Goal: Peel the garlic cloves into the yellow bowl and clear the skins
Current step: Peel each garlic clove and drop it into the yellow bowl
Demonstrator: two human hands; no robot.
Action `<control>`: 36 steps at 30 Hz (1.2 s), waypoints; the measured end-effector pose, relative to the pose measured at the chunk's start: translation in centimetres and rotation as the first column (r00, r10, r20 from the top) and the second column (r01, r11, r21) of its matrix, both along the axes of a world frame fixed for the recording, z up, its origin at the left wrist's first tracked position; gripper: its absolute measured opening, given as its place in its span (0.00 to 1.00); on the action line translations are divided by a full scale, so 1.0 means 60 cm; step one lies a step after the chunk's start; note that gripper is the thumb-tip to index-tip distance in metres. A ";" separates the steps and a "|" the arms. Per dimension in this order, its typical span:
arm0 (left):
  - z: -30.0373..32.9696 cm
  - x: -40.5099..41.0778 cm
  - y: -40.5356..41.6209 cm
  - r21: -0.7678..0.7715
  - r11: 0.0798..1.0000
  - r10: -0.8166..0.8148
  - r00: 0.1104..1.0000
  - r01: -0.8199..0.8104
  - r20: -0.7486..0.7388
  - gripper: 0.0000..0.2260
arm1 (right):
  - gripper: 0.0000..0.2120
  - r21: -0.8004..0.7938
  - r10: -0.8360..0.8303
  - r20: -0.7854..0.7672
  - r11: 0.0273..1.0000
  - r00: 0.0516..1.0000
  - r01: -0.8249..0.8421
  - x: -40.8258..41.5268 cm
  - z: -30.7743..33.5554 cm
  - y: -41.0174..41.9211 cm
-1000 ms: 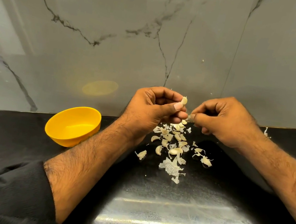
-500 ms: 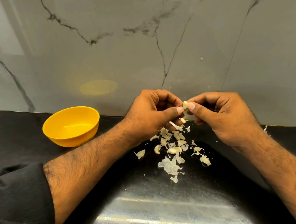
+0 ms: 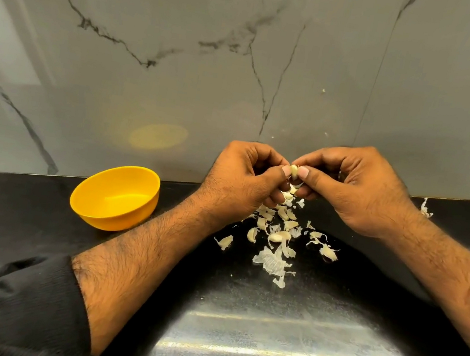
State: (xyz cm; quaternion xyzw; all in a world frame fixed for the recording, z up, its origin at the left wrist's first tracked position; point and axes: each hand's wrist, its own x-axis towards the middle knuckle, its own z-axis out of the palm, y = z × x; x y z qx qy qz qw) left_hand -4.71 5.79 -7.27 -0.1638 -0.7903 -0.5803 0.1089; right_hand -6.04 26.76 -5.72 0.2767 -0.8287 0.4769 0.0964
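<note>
hands (image 3: 300,185) pinching garlic clove (image 3: 293,170), yellow bowl (image 3: 115,197)

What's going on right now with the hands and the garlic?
Both hands, left hand and right hand, pinch one garlic clove. Yellow bowl empty. Skins litter counter.

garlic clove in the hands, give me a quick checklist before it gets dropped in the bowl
1. Clove held: ok, left hand and right hand both pinch it.
2. Clove fully peeled: cannot tell, fingers cover most of it.
3. Bowl upright and in reach: ok, it sits on the counter beside the left forearm.
4. Bowl contents: ok, it looks empty.
5. Skins cleared: not ok, they lie in a heap under the hands.
6. Stray skin by the wall: not ok.
</note>
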 end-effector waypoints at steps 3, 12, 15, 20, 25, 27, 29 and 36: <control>-0.002 -0.002 0.002 0.003 1.000 0.020 1.000 -0.020 0.001 0.05 | 0.07 0.022 -0.005 -0.022 1.000 1.000 0.005 0.002 0.000 -0.001; -0.001 -0.001 0.009 -0.014 0.999 0.050 0.999 -0.050 0.006 0.06 | 0.07 0.018 0.000 -0.044 1.000 0.999 0.001 0.009 -0.001 -0.008; 0.001 0.000 0.010 -0.012 0.999 0.052 0.999 -0.052 0.006 0.07 | 0.07 -0.026 0.021 0.002 0.999 1.000 -0.021 0.009 0.001 -0.009; 0.000 -0.001 0.009 0.004 0.999 0.052 0.998 -0.052 0.024 0.06 | 0.05 0.020 -0.027 -0.041 0.999 0.999 0.028 0.007 -0.001 -0.008; 0.002 0.001 0.009 0.035 0.999 0.038 0.998 -0.039 0.047 0.05 | 0.06 -0.025 -0.030 -0.002 0.999 1.000 0.029 0.006 -0.003 -0.009; 0.004 0.002 0.009 0.047 0.998 0.027 0.998 -0.029 0.051 0.05 | 0.06 -0.064 -0.006 0.048 0.998 0.999 0.009 0.005 -0.003 -0.009; 0.006 0.003 0.009 0.046 0.999 0.021 0.998 -0.023 0.051 0.04 | 0.06 -0.105 0.019 0.097 0.994 0.995 -0.009 0.004 -0.003 -0.008; 0.009 0.003 0.005 0.037 0.999 0.028 0.998 -0.030 0.050 0.04 | 0.08 -0.242 0.110 0.247 0.969 0.963 -0.049 0.001 -0.002 -0.006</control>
